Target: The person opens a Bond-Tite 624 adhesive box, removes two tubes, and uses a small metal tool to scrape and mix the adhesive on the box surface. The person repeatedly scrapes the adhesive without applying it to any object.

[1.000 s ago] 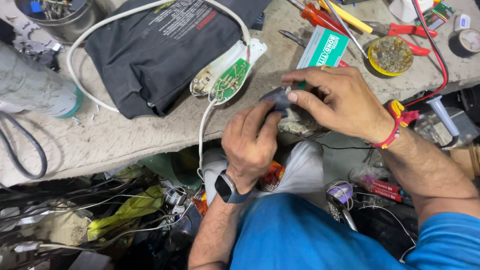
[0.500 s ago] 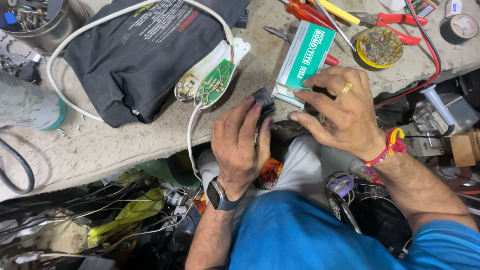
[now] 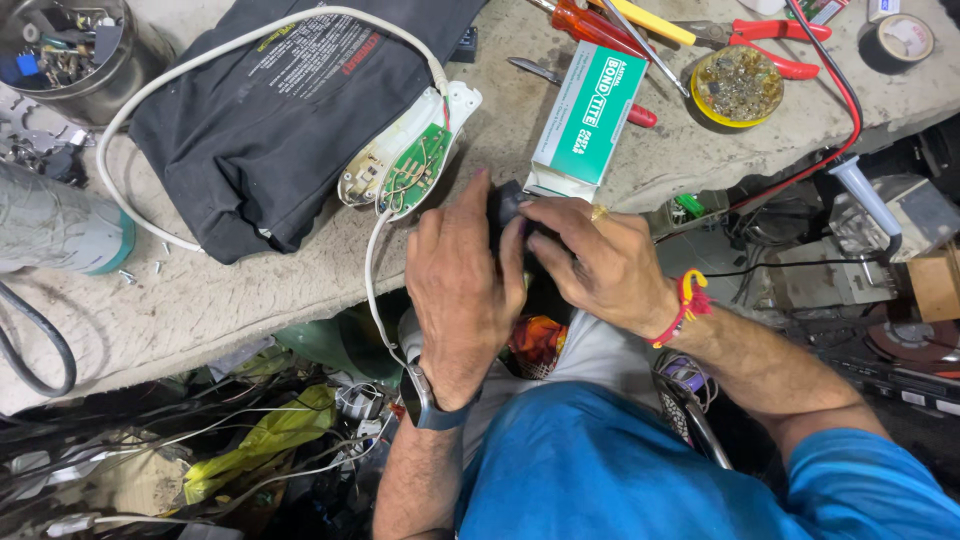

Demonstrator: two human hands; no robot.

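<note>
Your left hand (image 3: 462,290) and your right hand (image 3: 590,265) meet at the front edge of the workbench (image 3: 200,300), and both close around a small dark object (image 3: 508,205) held between them. Only a corner of it shows above your left fingers, so you cannot tell what kind of part it is. Your left fingers wrap over it from the near side, pressed together; your right thumb and forefinger pinch it from the other side. A dark watch (image 3: 428,402) sits on your left wrist, a red and yellow thread band (image 3: 686,303) on your right, and a ring (image 3: 598,212) on one right finger.

Just beyond your hands lies a green and white cardboard box (image 3: 590,118), tilted, its near end almost touching your right fingers. To the left of it an opened white plastic casing (image 3: 405,150) shows a green circuit board (image 3: 415,170) with thin wires. A white cable (image 3: 375,270) runs from the casing down past your left hand and over the bench edge, and another stretch of it loops over a black fabric pouch (image 3: 270,110).

Farther back, well apart from your hands, lie a red-handled screwdriver (image 3: 590,25), red-handled pliers (image 3: 770,35) and a yellow lid full of small metal bits (image 3: 738,85). A metal tin of small parts (image 3: 70,50) stands at the far left corner. A red wire (image 3: 840,110) trails off the bench on the right.
</note>
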